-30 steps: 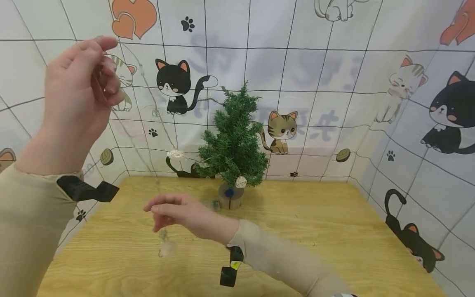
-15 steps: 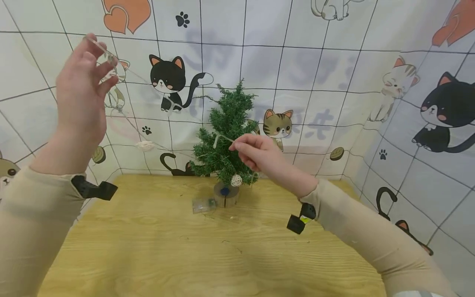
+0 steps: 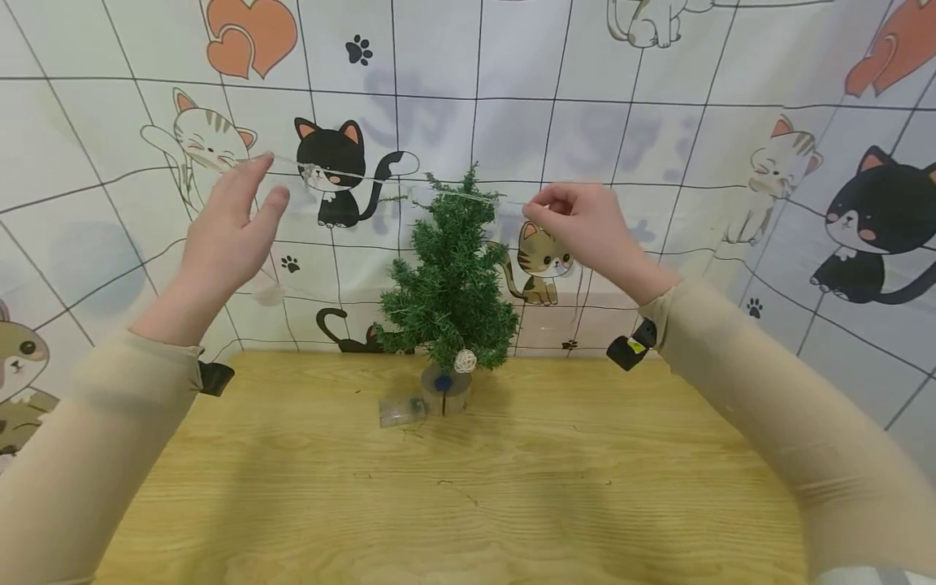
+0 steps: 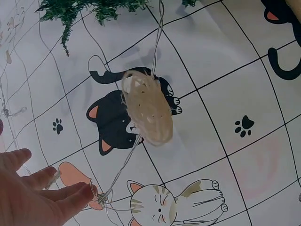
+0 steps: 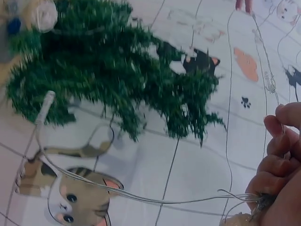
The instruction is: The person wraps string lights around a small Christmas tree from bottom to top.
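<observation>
A thin, clear wire of a string of lights [image 3: 366, 176] stretches between the two hands, crossing in front of the top of a small green artificial tree [image 3: 453, 280]. My right hand [image 3: 581, 227] pinches one end of this stretch between thumb and fingertips. On the other side my left hand [image 3: 230, 231] has its fingers extended and thumb apart, the wire running at its fingertips. A pale woven ball [image 4: 149, 108] hangs on the wire beyond the left fingers in the left wrist view. Another white woven ball [image 3: 465, 361] sits at the tree's lower branches.
The tree stands on a round wooden base [image 3: 446, 392] at the back of the wooden table [image 3: 475, 504]. A small clear plastic box [image 3: 401, 411] lies beside the base. Behind hangs a white gridded cloth [image 3: 643, 146] printed with cats.
The right hand has moved up and right from low over the table, drawing the wire across the treetop. The left hand has come lower and toward the tree, its fingers straightened.
</observation>
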A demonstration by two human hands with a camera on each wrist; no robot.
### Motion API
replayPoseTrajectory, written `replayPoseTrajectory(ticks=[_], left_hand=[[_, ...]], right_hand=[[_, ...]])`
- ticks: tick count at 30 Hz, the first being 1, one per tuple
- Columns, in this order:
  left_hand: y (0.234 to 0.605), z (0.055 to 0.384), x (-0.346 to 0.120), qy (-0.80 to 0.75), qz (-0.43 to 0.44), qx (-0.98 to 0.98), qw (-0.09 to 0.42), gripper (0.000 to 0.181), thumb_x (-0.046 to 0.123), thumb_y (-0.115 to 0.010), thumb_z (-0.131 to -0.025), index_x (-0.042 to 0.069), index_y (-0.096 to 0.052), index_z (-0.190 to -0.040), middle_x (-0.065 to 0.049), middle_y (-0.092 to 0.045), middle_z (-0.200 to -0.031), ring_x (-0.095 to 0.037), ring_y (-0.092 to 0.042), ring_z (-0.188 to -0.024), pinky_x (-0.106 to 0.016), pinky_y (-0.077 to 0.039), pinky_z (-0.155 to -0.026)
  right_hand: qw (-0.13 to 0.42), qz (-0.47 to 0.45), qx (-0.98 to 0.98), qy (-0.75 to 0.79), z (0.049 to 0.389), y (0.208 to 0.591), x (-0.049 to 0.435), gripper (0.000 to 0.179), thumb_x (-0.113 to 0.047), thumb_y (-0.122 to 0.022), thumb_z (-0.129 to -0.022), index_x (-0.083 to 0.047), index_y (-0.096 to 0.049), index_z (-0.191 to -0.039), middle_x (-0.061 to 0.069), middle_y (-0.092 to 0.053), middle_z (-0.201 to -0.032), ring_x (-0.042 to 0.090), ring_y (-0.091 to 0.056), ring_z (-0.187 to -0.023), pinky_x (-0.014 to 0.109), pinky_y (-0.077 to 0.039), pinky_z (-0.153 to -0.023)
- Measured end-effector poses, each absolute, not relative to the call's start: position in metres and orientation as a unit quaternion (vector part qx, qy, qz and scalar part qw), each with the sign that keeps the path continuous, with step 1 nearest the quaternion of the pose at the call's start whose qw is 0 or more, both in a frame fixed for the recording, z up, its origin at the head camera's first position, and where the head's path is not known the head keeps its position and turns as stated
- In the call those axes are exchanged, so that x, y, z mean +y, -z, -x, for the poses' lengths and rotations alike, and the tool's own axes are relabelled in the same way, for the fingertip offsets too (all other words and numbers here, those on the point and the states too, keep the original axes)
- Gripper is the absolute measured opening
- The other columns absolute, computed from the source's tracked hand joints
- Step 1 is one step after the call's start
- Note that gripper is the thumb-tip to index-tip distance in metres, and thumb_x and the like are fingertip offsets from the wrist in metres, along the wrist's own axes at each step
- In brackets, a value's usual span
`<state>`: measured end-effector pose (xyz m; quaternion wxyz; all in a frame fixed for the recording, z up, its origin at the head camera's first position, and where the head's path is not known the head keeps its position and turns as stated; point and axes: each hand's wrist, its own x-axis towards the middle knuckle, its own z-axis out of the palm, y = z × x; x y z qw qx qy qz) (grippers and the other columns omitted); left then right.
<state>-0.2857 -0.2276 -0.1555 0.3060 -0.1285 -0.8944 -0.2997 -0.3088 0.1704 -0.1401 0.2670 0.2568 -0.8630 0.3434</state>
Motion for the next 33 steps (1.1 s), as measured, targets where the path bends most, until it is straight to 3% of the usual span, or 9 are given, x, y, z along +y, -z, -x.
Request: replayPoseTrajectory(ticks=[6, 14, 19, 26, 33], left_hand=[[0.162, 0.308, -0.220, 0.284, 0.136, -0.906, 0.284, 0.063, 0.049, -0.029, -0.102, 0.022, -0.015, -0.157, -0.007, -0.016, -0.160, -0.029, -0.011, -0.147, -0.062, -0.015, -0.110], [0.154, 0.340, -0.206, 0.335, 0.136, -0.895, 0.260, 0.065, 0.052, -0.027, -0.101, 0.026, -0.008, -0.157, 0.004, -0.010, -0.161, -0.019, -0.007, -0.147, -0.047, -0.008, -0.117], [0.149, 0.355, -0.197, 0.354, 0.140, -0.895, 0.234, 0.065, 0.053, -0.025, -0.101, 0.024, -0.008, -0.157, 0.003, -0.008, -0.161, -0.017, -0.004, -0.147, -0.043, -0.006, -0.117], [0.138, 0.375, -0.188, 0.324, 0.152, -0.912, 0.202, 0.066, 0.054, -0.022, -0.102, 0.020, -0.013, -0.157, -0.002, -0.010, -0.161, -0.023, -0.006, -0.147, -0.045, -0.008, -0.117], [0.126, 0.387, -0.184, 0.201, 0.151, -0.946, 0.203, 0.063, 0.051, -0.020, -0.103, 0.020, -0.012, -0.157, -0.011, -0.013, -0.161, -0.033, -0.010, -0.146, -0.054, -0.012, -0.115]], right_hand=[[0.317, -0.236, -0.860, -0.323, 0.336, 0.123, 0.172, 0.027, -0.029, -0.061, -0.096, -0.004, -0.071, -0.092, 0.005, -0.050, -0.062, 0.019, -0.037, -0.056, 0.030, -0.033, -0.069], [0.309, -0.177, -0.850, -0.389, 0.368, 0.104, 0.171, 0.027, -0.032, -0.060, -0.095, -0.007, -0.068, -0.089, -0.003, -0.047, -0.061, 0.017, -0.037, -0.061, 0.028, -0.033, -0.071], [0.318, -0.150, -0.858, -0.375, 0.386, 0.106, 0.176, 0.030, -0.034, -0.060, -0.096, -0.006, -0.070, -0.090, -0.001, -0.051, -0.064, 0.016, -0.041, -0.062, 0.027, -0.035, -0.072], [0.329, -0.109, -0.871, -0.347, 0.402, 0.116, 0.188, 0.035, -0.033, -0.056, -0.097, -0.002, -0.073, -0.098, 0.009, -0.064, -0.081, 0.018, -0.048, -0.067, 0.028, -0.038, -0.073], [0.330, -0.067, -0.885, -0.321, 0.406, 0.115, 0.204, 0.039, -0.035, -0.053, -0.097, -0.002, -0.072, -0.102, 0.002, -0.062, -0.081, 0.018, -0.049, -0.070, 0.030, -0.040, -0.076]])
